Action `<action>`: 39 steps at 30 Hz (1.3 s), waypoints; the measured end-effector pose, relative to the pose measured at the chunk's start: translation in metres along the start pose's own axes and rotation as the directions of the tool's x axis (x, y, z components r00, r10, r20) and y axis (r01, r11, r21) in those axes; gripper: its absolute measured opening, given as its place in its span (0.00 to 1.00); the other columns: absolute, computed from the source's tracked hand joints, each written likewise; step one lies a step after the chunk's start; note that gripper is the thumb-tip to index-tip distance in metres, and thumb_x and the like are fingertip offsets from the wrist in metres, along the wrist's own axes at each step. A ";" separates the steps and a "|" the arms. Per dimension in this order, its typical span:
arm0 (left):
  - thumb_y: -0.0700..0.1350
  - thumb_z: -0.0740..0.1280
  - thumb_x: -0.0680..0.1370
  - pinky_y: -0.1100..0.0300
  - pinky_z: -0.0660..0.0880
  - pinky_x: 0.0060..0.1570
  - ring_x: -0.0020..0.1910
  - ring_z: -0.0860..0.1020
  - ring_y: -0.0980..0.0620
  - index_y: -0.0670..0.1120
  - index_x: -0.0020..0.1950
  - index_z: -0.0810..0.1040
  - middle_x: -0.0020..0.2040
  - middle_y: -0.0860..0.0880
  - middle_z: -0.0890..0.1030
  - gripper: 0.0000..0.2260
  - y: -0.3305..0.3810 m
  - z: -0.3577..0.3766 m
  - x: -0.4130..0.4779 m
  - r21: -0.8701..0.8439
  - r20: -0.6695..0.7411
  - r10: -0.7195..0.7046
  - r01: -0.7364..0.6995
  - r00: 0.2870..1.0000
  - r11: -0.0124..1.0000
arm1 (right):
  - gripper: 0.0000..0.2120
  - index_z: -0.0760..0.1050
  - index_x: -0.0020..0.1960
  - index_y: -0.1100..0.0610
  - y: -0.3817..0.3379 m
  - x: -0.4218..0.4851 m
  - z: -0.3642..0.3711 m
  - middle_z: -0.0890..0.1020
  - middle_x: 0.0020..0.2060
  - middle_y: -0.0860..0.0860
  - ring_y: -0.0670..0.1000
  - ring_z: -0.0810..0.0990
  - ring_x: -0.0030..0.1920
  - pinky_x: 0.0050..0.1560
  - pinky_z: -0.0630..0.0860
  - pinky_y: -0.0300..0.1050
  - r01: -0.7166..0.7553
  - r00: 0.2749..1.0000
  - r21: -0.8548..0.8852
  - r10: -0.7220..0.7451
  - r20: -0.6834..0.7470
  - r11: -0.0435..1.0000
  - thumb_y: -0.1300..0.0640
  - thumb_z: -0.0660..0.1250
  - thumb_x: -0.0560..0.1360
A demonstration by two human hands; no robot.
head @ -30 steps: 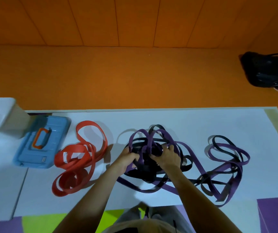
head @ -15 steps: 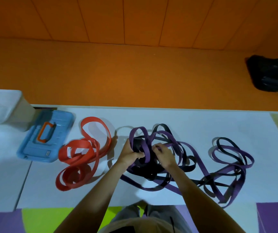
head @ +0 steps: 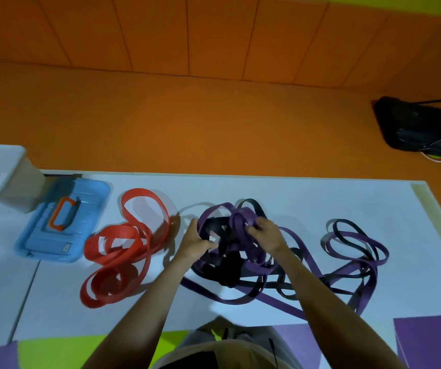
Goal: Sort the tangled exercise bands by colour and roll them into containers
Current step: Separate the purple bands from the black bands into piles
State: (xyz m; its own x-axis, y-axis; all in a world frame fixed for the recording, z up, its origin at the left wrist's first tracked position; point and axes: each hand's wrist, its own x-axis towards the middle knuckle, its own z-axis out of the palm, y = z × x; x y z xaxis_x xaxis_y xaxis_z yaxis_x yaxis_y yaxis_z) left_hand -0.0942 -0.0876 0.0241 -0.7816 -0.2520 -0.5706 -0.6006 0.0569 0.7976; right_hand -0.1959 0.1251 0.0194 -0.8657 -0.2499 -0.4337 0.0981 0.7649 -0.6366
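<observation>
An orange floor (head: 187, 115) is framing the white sheet (head: 293, 198) where the purple-and-black band tangle (head: 230, 270) is lying, held up at its top between both hands. The left hand (head: 195, 242) is curling its fingers round the knot's left edge; the right hand (head: 266, 235) is pinching a purple loop (head: 243, 218) at its crown. Left of the grip the red bands (head: 123, 243) are lying apart, with the blue lidded box (head: 62, 222) beyond. These bands are looking light, limp, stretchy and grippy, so holding one loop close to a crossing and feeding it through is probably wiser than tugging.

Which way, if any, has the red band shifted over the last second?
No. The red band lies beside the blue case with the same gap as before; only the camera view has shifted.
</observation>
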 end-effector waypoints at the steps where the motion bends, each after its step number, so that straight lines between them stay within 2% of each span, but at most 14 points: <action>1: 0.30 0.73 0.69 0.59 0.79 0.38 0.46 0.83 0.45 0.45 0.58 0.73 0.52 0.45 0.84 0.22 0.001 -0.005 -0.003 0.036 -0.019 -0.016 0.017 1.000 0.999 | 0.15 0.71 0.37 0.53 -0.002 0.003 -0.009 0.75 0.31 0.48 0.49 0.72 0.32 0.36 0.69 0.44 -0.030 0.999 0.049 0.032 -0.038 0.998 0.53 0.69 0.80; 3: 0.30 0.72 0.71 0.64 0.76 0.31 0.42 0.82 0.50 0.45 0.60 0.71 0.53 0.47 0.85 0.21 0.002 -0.012 -0.006 0.079 0.007 -0.040 0.039 0.999 0.996 | 0.14 0.78 0.43 0.59 -0.003 0.011 -0.029 0.82 0.36 0.52 0.54 0.80 0.38 0.42 0.76 0.46 -0.068 0.989 0.153 0.087 -0.116 0.986 0.50 0.66 0.82; 6: 0.29 0.70 0.74 0.67 0.74 0.27 0.42 0.80 0.51 0.45 0.60 0.69 0.53 0.46 0.83 0.20 0.007 -0.016 -0.007 0.152 0.057 -0.030 0.021 0.998 0.988 | 0.16 0.79 0.48 0.58 -0.004 0.023 -0.050 0.87 0.42 0.54 0.58 0.87 0.43 0.49 0.85 0.60 -0.081 0.977 0.284 0.133 -0.168 0.955 0.46 0.63 0.81; 10: 0.31 0.71 0.74 0.65 0.77 0.31 0.44 0.82 0.51 0.47 0.60 0.69 0.54 0.48 0.82 0.21 0.018 -0.017 -0.009 0.264 0.134 -0.024 -0.012 0.991 0.964 | 0.15 0.74 0.59 0.63 -0.030 0.020 -0.070 0.88 0.36 0.57 0.57 0.88 0.39 0.40 0.85 0.52 -0.065 0.974 0.361 0.138 -0.180 0.930 0.51 0.57 0.85; 13: 0.33 0.73 0.74 0.64 0.78 0.34 0.43 0.82 0.52 0.48 0.64 0.67 0.55 0.47 0.82 0.24 0.023 -0.018 -0.010 0.338 0.214 -0.032 -0.043 0.976 0.940 | 0.15 0.75 0.57 0.64 -0.051 0.019 -0.074 0.87 0.39 0.63 0.63 0.88 0.41 0.40 0.84 0.49 -0.133 0.973 0.615 0.220 -0.068 0.777 0.53 0.56 0.84; 16: 0.33 0.73 0.72 0.54 0.84 0.45 0.45 0.84 0.49 0.49 0.64 0.67 0.57 0.48 0.84 0.26 0.026 -0.019 -0.011 0.303 0.264 -0.051 -0.033 0.963 0.952 | 0.12 0.72 0.49 0.60 -0.059 0.026 -0.070 0.86 0.35 0.61 0.57 0.86 0.33 0.35 0.78 0.45 -0.166 0.949 0.824 0.316 -0.016 0.541 0.54 0.57 0.86; 19: 0.32 0.73 0.74 0.64 0.80 0.38 0.42 0.85 0.55 0.47 0.65 0.68 0.54 0.50 0.84 0.24 0.031 -0.023 -0.016 0.256 0.288 -0.072 -0.004 0.955 0.967 | 0.13 0.73 0.47 0.59 -0.057 0.032 -0.073 0.83 0.32 0.57 0.54 0.83 0.31 0.36 0.77 0.46 -0.106 0.922 0.922 0.384 -0.049 0.373 0.52 0.61 0.86; 23: 0.40 0.74 0.78 0.58 0.82 0.42 0.43 0.88 0.46 0.44 0.63 0.73 0.55 0.47 0.87 0.16 0.036 -0.033 -0.019 0.032 0.226 -0.086 0.081 0.970 0.996 | 0.17 0.80 0.46 0.58 -0.036 0.028 -0.088 0.80 0.35 0.52 0.50 0.78 0.34 0.43 0.74 0.44 -0.080 0.889 0.901 0.440 -0.129 0.426 0.46 0.64 0.84; 27: 0.42 0.75 0.77 0.56 0.82 0.44 0.41 0.88 0.44 0.48 0.59 0.78 0.49 0.46 0.88 0.13 0.043 -0.042 -0.014 -0.051 0.093 -0.081 0.086 0.992 0.995 | 0.18 0.84 0.50 0.58 -0.006 0.016 -0.096 0.82 0.38 0.51 0.51 0.80 0.41 0.51 0.76 0.47 -0.094 0.917 0.875 0.383 -0.109 0.475 0.46 0.62 0.85; 29: 0.43 0.73 0.78 0.51 0.83 0.51 0.41 0.88 0.44 0.48 0.60 0.79 0.47 0.46 0.88 0.11 0.045 -0.043 -0.010 -0.060 0.047 -0.066 0.069 0.997 0.996 | 0.18 0.84 0.52 0.58 0.005 0.009 -0.096 0.85 0.42 0.53 0.53 0.83 0.47 0.56 0.78 0.49 -0.151 0.945 0.839 0.327 -0.033 0.522 0.48 0.60 0.86; 30: 0.43 0.71 0.79 0.54 0.83 0.50 0.40 0.88 0.45 0.47 0.60 0.78 0.46 0.46 0.88 0.10 0.046 -0.044 -0.008 -0.051 0.032 -0.066 0.067 0.997 0.996 | 0.17 0.84 0.53 0.59 0.009 0.006 -0.094 0.86 0.46 0.54 0.54 0.84 0.51 0.59 0.79 0.51 -0.184 0.951 0.818 0.310 0.007 0.546 0.50 0.61 0.86; 34: 0.43 0.67 0.81 0.69 0.75 0.29 0.31 0.85 0.58 0.43 0.60 0.77 0.45 0.48 0.88 0.08 0.048 -0.041 -0.007 0.059 -0.019 -0.068 0.069 0.997 0.996 | 0.12 0.85 0.57 0.57 0.015 0.001 -0.079 0.87 0.53 0.52 0.53 0.83 0.59 0.68 0.77 0.58 -0.287 0.956 0.626 0.260 0.137 0.725 0.52 0.66 0.84; 37: 0.43 0.68 0.80 0.62 0.76 0.37 0.28 0.83 0.60 0.39 0.59 0.78 0.45 0.51 0.84 0.10 0.046 -0.037 -0.008 0.139 -0.030 -0.068 0.072 0.997 0.988 | 0.12 0.83 0.62 0.56 0.017 -0.001 -0.062 0.85 0.60 0.56 0.58 0.83 0.61 0.61 0.82 0.56 -0.377 0.916 0.504 0.234 0.325 0.777 0.52 0.71 0.81; 39: 0.42 0.69 0.79 0.55 0.82 0.44 0.31 0.86 0.52 0.40 0.59 0.77 0.45 0.49 0.86 0.10 0.043 -0.035 -0.008 0.124 0.004 -0.078 0.077 0.997 0.989 | 0.16 0.83 0.63 0.54 0.013 0.001 -0.048 0.84 0.57 0.52 0.56 0.85 0.54 0.56 0.84 0.53 -0.385 0.891 0.427 0.208 0.404 0.818 0.51 0.77 0.77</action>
State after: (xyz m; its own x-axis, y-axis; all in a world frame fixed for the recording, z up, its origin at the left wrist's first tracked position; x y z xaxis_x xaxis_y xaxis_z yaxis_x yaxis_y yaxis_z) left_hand -0.1079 -0.1167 0.0694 -0.7329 -0.2522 -0.6319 -0.6753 0.1563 0.7208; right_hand -0.2187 0.1629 0.0416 -0.5526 -0.3032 -0.7763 0.6228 0.4688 -0.6264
